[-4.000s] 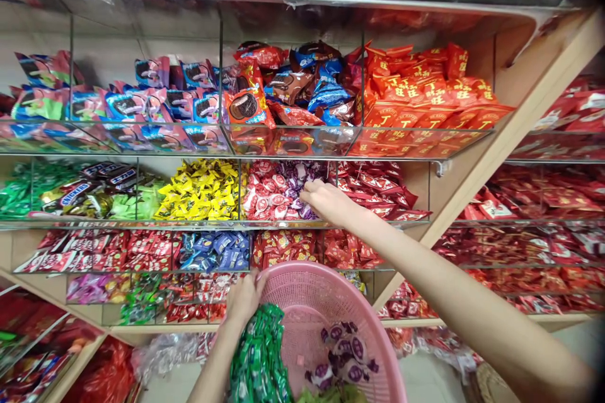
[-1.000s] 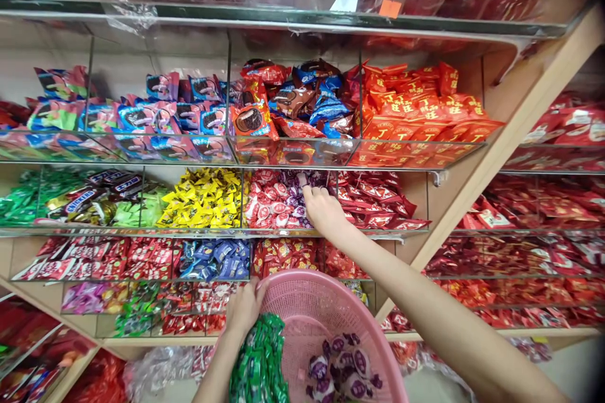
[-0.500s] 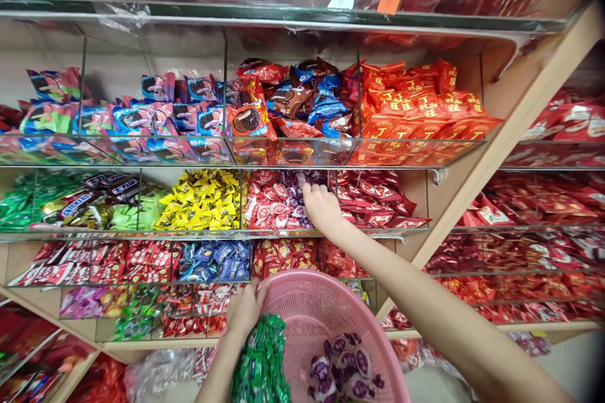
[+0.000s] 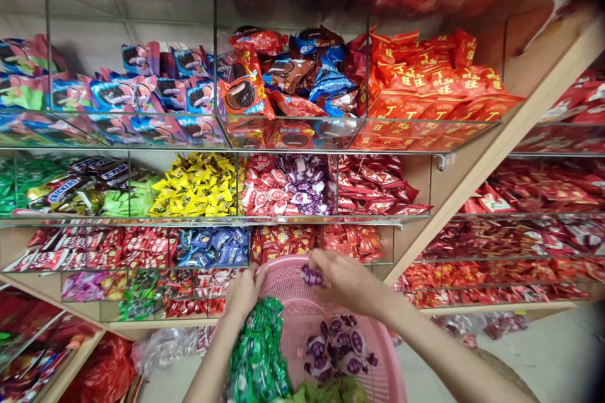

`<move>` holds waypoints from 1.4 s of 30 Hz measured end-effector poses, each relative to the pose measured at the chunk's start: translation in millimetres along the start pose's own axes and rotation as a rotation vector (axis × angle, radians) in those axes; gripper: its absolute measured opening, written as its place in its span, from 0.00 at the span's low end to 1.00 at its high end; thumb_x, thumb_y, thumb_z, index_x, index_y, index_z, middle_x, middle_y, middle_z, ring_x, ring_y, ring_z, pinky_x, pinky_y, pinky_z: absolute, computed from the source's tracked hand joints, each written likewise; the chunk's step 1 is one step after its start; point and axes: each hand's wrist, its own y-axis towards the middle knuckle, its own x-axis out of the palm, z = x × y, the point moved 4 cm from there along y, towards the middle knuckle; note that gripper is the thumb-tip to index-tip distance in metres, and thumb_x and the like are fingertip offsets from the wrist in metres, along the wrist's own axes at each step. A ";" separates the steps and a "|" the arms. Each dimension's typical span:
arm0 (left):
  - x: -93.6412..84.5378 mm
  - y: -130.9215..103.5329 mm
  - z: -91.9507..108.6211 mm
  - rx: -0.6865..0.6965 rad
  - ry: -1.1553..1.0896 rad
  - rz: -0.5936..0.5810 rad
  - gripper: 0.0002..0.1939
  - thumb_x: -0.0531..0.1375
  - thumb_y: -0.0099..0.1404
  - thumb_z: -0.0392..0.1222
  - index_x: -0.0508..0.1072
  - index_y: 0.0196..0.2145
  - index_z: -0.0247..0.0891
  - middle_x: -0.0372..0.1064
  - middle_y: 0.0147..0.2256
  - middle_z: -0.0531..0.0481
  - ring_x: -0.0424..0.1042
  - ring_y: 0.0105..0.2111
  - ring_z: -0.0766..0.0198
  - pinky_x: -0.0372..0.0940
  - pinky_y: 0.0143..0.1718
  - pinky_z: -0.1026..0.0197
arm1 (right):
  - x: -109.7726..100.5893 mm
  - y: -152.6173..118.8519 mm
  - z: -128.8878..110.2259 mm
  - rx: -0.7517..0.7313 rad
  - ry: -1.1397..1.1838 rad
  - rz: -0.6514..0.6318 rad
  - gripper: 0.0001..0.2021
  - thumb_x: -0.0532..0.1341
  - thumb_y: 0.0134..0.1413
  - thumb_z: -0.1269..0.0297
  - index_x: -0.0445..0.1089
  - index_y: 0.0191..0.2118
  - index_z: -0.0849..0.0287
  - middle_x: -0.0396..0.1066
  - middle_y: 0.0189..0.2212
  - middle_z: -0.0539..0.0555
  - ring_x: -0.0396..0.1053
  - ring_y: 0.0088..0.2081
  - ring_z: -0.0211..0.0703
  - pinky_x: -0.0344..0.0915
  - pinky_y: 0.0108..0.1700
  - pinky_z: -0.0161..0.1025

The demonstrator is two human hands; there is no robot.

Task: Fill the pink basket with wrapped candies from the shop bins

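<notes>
My left hand (image 4: 243, 293) is closed on the rim of a pink plastic basket (image 4: 390, 359), at its far left side. Over the basket's far edge, my right hand (image 4: 343, 280) grips purple-and-white wrapped candy (image 4: 312, 275); part of it shows below the fingers, and how many pieces are in the hand is hidden. Inside the basket, a heap of green-wrapped candies (image 4: 259, 352) fills the left. Several purple-and-white candies (image 4: 338, 346) lie at the right, and pale green packets (image 4: 331, 390) show at the bottom edge.
Glass-fronted shelves hold loose sweets in compartments: purple-and-white candies (image 4: 307, 186), yellow packets (image 4: 196, 186), red packets (image 4: 373, 189), blue packets (image 4: 212, 245). Cookie packs (image 4: 246, 94) and orange-red packets (image 4: 425, 75) fill the shelf above. A slanted wooden panel (image 4: 472, 182) divides the shelving at right.
My right hand has come down from the purple candy compartment to above the basket, with candy in its fingers. My left hand keeps its hold. The view has tilted downward, showing pale green packets.
</notes>
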 end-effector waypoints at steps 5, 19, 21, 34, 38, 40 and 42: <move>-0.1 -0.8 0.0 -0.004 -0.004 -0.004 0.26 0.40 0.67 0.59 0.70 0.44 0.44 0.74 0.37 0.42 0.73 0.39 0.54 0.60 0.37 0.59 | 87.0 -21.1 29.2 0.070 0.073 -0.251 0.18 0.58 0.48 0.69 0.63 0.47 0.61 0.69 0.42 0.59 0.66 0.45 0.49 0.59 0.45 0.40; -3.0 -2.8 2.5 -0.002 -0.012 0.000 0.25 0.39 0.67 0.58 0.69 0.45 0.45 0.74 0.37 0.44 0.73 0.38 0.54 0.60 0.37 0.60 | 114.2 -65.6 14.6 0.067 0.312 -0.387 0.20 0.58 0.47 0.68 0.66 0.49 0.56 0.69 0.44 0.56 0.63 0.48 0.48 0.54 0.51 0.42; -3.2 -3.2 3.0 -0.002 -0.017 0.000 0.25 0.39 0.67 0.58 0.69 0.44 0.45 0.75 0.37 0.44 0.73 0.38 0.55 0.60 0.37 0.60 | 114.3 -66.5 14.0 0.054 0.308 -0.372 0.19 0.58 0.48 0.68 0.67 0.48 0.55 0.69 0.43 0.55 0.62 0.48 0.48 0.53 0.52 0.42; -2.9 -1.9 1.4 -0.018 0.003 0.003 0.26 0.41 0.67 0.58 0.68 0.48 0.43 0.74 0.39 0.42 0.73 0.40 0.53 0.60 0.38 0.59 | 125.6 -66.4 9.9 0.023 0.215 -0.345 0.16 0.56 0.46 0.72 0.70 0.42 0.53 0.68 0.41 0.53 0.60 0.48 0.47 0.52 0.52 0.43; -1.5 -0.9 0.6 -0.015 0.000 0.000 0.26 0.40 0.67 0.58 0.69 0.48 0.43 0.74 0.38 0.42 0.73 0.40 0.53 0.61 0.38 0.59 | 121.1 -63.4 7.9 0.033 0.218 -0.379 0.14 0.59 0.43 0.68 0.71 0.39 0.56 0.68 0.40 0.54 0.62 0.48 0.50 0.53 0.52 0.46; -0.2 -0.5 -0.1 -0.008 0.000 0.002 0.26 0.40 0.67 0.58 0.69 0.47 0.44 0.74 0.38 0.42 0.73 0.40 0.53 0.61 0.38 0.59 | 109.4 -56.5 5.2 0.021 0.227 -0.363 0.12 0.60 0.44 0.67 0.71 0.39 0.56 0.69 0.40 0.55 0.62 0.48 0.50 0.53 0.53 0.46; 0.8 -0.4 -0.6 -0.004 -0.002 0.006 0.26 0.40 0.67 0.58 0.69 0.47 0.43 0.74 0.38 0.42 0.73 0.40 0.53 0.61 0.38 0.59 | 88.1 -44.8 1.3 -0.021 0.247 -0.291 0.12 0.58 0.49 0.66 0.70 0.41 0.57 0.69 0.41 0.55 0.62 0.48 0.47 0.54 0.53 0.43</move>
